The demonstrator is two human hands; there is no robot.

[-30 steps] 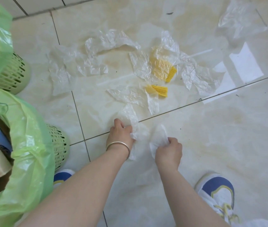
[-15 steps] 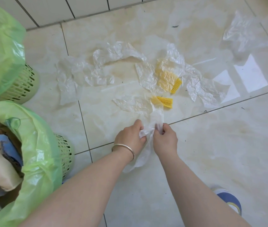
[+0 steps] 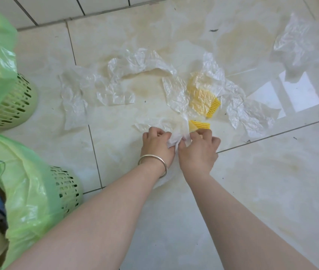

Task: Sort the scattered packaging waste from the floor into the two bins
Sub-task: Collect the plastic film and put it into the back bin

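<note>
Plastic film [image 3: 176, 138] is sitting bunched between the two hands, low over the floor [image 3: 271, 182] and just in front of the person's forearms. The left hand [image 3: 155, 143], the one wearing a bangle [image 3: 153, 162], is curling its fingers round the near-left part of the wad, and the right hand [image 3: 199, 148] is pinching the other part, so both are clamped on the same piece with their knuckles almost touching. A tail of the film is trailing down under the left wrist towards the person.

The relation that matters for the coming move is sideways: the two green-lined bins are standing to the left of the hands, the nearer bin [image 3: 37, 191] close beside the left forearm and the farther bin [image 3: 2, 80] well beyond it, forward and left. Judging from that, the left hand is the nearer one for carrying the wad across, and the path is running leftward along the floor rather than forward.

Just beyond the right hand's fingertips a yellow foam net [image 3: 200, 125] is lying nearly touching the film, with a second yellow net [image 3: 203, 98] farther ahead under more crumpled film [image 3: 174, 94]. Which bin takes film I cannot tell.
</note>
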